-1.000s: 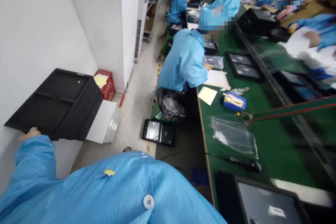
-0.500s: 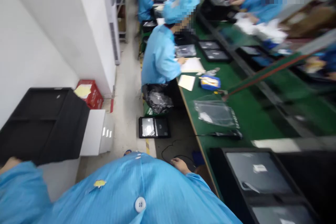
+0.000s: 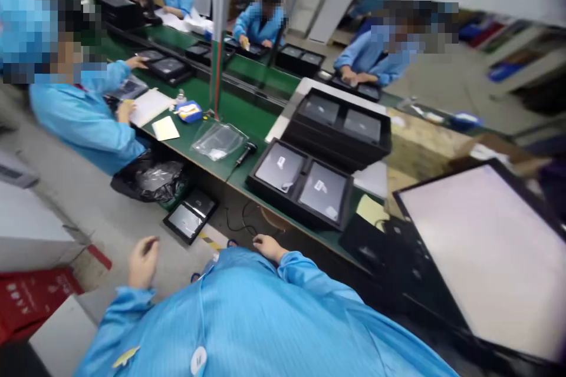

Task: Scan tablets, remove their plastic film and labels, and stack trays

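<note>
Both the left hand (image 3: 142,260) and right hand (image 3: 268,245) were seen empty, fingers loosely curled; the black tray (image 3: 301,182) on the table (image 3: 230,113) should be gripped squarely, kept level.

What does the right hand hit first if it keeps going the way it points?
The right hand hangs empty by the coat, fingers pointing forward toward the bench. Straight on, it would likely meet the edge of the green table just below the black tray of two screens. Depth is unclear, so it may pass under the edge.
</note>
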The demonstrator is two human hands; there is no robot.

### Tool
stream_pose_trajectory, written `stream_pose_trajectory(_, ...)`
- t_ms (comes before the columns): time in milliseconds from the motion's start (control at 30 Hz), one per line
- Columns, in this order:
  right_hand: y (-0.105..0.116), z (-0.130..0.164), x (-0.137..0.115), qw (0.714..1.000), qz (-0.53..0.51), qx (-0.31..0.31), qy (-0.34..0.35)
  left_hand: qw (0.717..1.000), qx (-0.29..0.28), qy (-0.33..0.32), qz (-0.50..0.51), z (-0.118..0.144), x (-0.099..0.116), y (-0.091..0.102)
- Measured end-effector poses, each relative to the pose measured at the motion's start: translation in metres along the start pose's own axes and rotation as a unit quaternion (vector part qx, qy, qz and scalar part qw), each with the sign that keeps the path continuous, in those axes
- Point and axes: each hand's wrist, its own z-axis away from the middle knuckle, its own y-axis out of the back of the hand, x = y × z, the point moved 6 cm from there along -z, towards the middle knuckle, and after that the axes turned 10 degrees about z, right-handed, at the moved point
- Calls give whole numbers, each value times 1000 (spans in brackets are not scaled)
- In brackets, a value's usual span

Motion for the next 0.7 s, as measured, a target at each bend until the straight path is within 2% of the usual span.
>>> stream_pose_trajectory(67,12,8,24,999,-30,24,-12,988,-149,-35,12,-18,24,-81)
stream_pose_trajectory(133,25,16,50,996,-65,55,-21,961,-270,-66,15,-27,52,-157)
stream_pose_trajectory(200,40,22,80,989,-108,95,-32,941,-332,-67,19,-33,75,-217)
stream_pose_trajectory(300,66,27,124,974,-165,147,-55,936,-349,-36,23,-45,98,-282)
stream_pose_trajectory(400,101,28,153,957,-204,192,-69,954,-300,-9,6,-71,111,-324)
stream_pose_trajectory(500,139,28,164,935,-255,234,-78,973,-222,49,-34,-117,120,-348)
stream_pose_trajectory(600,165,24,160,907,-315,261,-97,975,-172,108,-86,-176,134,-364)
stream_pose_trajectory(700,173,19,144,887,-357,270,-110,970,-177,111,-124,-239,156,-390)
